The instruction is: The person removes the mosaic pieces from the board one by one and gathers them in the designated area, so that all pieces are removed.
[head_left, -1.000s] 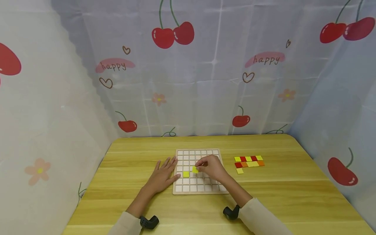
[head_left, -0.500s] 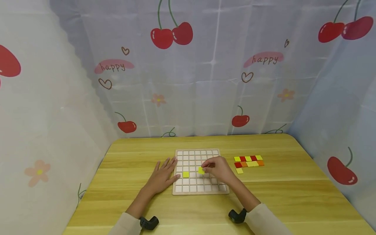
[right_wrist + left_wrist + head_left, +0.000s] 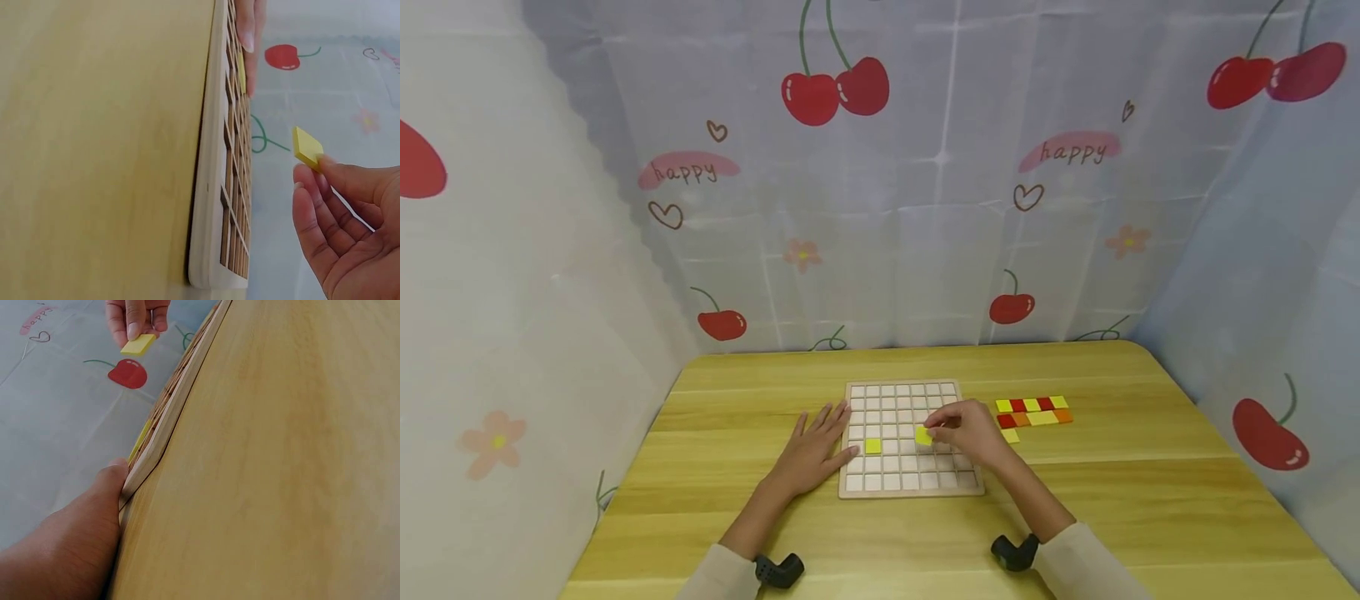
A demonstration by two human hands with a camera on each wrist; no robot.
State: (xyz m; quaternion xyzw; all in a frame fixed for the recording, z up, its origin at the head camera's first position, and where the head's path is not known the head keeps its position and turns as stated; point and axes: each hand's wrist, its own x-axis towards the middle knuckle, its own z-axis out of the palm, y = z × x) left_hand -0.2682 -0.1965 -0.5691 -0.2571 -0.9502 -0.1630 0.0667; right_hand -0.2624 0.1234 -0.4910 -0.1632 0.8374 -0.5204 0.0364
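Note:
A wooden grid board (image 3: 913,492) with square cells lies on the table. One yellow tile (image 3: 872,446) sits in a cell toward its left side. My left hand (image 3: 812,450) rests flat at the board's left edge, fingers spread and thumb over the rim. Between thumb and fingers my right hand (image 3: 972,435) pinches a second yellow tile (image 3: 307,149). Both wrist views show that tile held above the board, apart from it. The right hand hides some of the cells on the board's right.
Right of the board, several yellow, red and orange tiles (image 3: 1033,419) lie in rows on the wooden table (image 3: 1150,500). A curtain (image 3: 880,183) printed with cherries hangs behind the table and along both sides.
My right hand has moved to the right over the board, carrying the pinched yellow tile. The left hand has stayed at the board's edge.

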